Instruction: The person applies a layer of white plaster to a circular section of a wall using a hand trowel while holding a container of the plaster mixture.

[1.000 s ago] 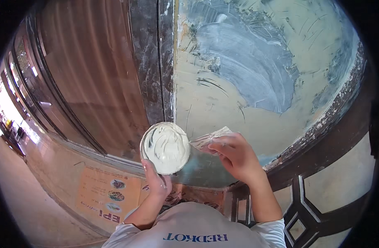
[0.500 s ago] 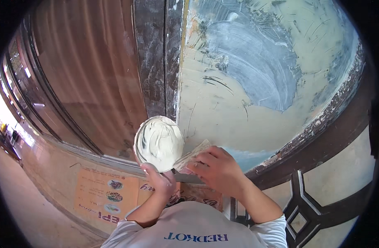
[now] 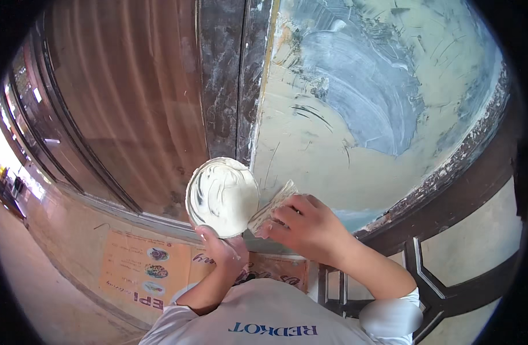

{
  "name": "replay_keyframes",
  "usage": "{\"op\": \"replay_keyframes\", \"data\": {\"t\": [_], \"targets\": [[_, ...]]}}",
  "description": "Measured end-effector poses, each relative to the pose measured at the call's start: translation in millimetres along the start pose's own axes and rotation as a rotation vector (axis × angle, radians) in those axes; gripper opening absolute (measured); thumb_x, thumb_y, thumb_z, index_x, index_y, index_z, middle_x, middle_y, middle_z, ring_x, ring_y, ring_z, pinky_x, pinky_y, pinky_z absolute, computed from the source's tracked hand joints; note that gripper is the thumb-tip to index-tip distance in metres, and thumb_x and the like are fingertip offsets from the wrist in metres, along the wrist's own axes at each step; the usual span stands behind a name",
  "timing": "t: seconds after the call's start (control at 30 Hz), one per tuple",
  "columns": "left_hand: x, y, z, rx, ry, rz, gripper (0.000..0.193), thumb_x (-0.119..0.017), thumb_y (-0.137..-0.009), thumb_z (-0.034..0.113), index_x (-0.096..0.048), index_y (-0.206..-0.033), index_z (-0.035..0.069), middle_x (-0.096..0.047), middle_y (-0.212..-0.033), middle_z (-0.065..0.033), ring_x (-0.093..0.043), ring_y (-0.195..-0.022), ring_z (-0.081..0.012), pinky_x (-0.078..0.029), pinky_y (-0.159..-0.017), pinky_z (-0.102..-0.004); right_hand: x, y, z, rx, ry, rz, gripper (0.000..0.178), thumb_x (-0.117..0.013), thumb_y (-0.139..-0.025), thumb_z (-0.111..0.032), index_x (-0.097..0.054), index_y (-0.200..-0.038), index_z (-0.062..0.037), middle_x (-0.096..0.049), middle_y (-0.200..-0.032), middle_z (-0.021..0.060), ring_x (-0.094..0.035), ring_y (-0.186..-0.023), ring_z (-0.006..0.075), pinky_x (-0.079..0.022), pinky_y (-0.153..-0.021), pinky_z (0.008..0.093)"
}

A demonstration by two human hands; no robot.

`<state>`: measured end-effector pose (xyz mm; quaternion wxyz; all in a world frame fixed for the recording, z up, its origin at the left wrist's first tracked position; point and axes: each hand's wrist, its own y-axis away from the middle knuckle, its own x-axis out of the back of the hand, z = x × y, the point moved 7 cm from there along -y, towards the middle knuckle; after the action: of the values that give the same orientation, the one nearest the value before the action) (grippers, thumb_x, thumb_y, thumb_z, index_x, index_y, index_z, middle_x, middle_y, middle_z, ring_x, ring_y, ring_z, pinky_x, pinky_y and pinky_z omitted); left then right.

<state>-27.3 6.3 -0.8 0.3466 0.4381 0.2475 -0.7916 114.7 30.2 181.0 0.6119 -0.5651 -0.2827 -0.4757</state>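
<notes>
A round container of cream-white putty (image 3: 226, 198) rests in my left hand (image 3: 225, 247), whose thumb lies at the near rim while the other fingers are hidden below. Streaks and a dark gap mark the putty's surface. Just to its right, my right hand (image 3: 301, 227) grips a putty-caked, flat scraper (image 3: 275, 202) between thumb and fingers. One end of that scraper lies close to the container's right rim; I cannot tell whether they touch. Ahead stands a wall panel (image 3: 310, 164) coated in pale putty, with a smooth grey-blue patch (image 3: 370, 92) higher up.
Left of the panel runs a dark, putty-smeared wooden post (image 3: 226, 86), then a brown glossy door panel (image 3: 126, 103). An orange printed banner (image 3: 123, 267) lies on the floor at lower left. Dark lattice woodwork (image 3: 416, 270) borders the right side.
My right hand and the scraper have shifted slightly right and up, and the right elbow has swung outward. The container stays nearly in place. The wall appears shifted right in the view.
</notes>
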Motion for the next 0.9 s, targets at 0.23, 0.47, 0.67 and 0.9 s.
{"op": "replay_keyframes", "data": {"t": [0.23, 0.47, 0.67, 0.9], "targets": [[-11, 7, 2, -0.155, -0.054, -0.112, 0.068, -0.033, -0.100, 0.056, -0.019, -0.152, 0.015, -0.027, -0.155, -0.0100, -0.030, -0.142, -0.0269, -0.023, -0.117, -0.0436, -2, -7, 10, 0.013, 0.080, 0.043, 0.014, -0.072, -0.073, -0.022, -0.068, -0.086, -0.0188, -0.053, -0.082, -0.0024, -0.057, -0.085, 0.0184, -0.051, -0.072, 0.0334], [-7, 13, -1, -0.019, -0.021, -0.115, 0.063, -0.031, -0.102, 0.052, -0.018, -0.152, 0.016, -0.028, -0.155, -0.0077, -0.034, -0.139, -0.0261, -0.030, -0.115, -0.0439, -4, -7, 29, -0.063, -0.006, 0.122, 0.016, -0.074, -0.075, -0.023, -0.066, -0.084, -0.0119, -0.058, -0.084, 0.0016, -0.060, -0.084, 0.0219, -0.049, -0.070, 0.0376], [-1, 9, -3, 0.123, -0.011, -0.078, 0.064, -0.037, -0.101, 0.051, -0.022, -0.150, 0.013, -0.032, -0.151, -0.0100, -0.036, -0.138, -0.0270, -0.030, -0.114, -0.0440, -4, -1, 31, 0.187, 0.151, 0.160, 0.015, -0.073, -0.073, -0.021, -0.066, -0.083, -0.0122, -0.060, -0.091, -0.0010, -0.060, -0.095, 0.0181, -0.052, -0.075, 0.0368], [-12, 5, -6, 0.298, -0.030, -0.189, 0.064, -0.026, -0.103, 0.052, -0.031, -0.148, 0.008, -0.041, -0.148, -0.0115, -0.042, -0.135, -0.0267, -0.033, -0.112, -0.0433, 2, 3, 42, 0.256, 0.245, 0.051, 0.017, -0.073, -0.069, -0.021, -0.068, -0.083, -0.0136, -0.061, -0.096, -0.0017, -0.059, -0.099, 0.0177, -0.053, -0.086, 0.0378]]}}
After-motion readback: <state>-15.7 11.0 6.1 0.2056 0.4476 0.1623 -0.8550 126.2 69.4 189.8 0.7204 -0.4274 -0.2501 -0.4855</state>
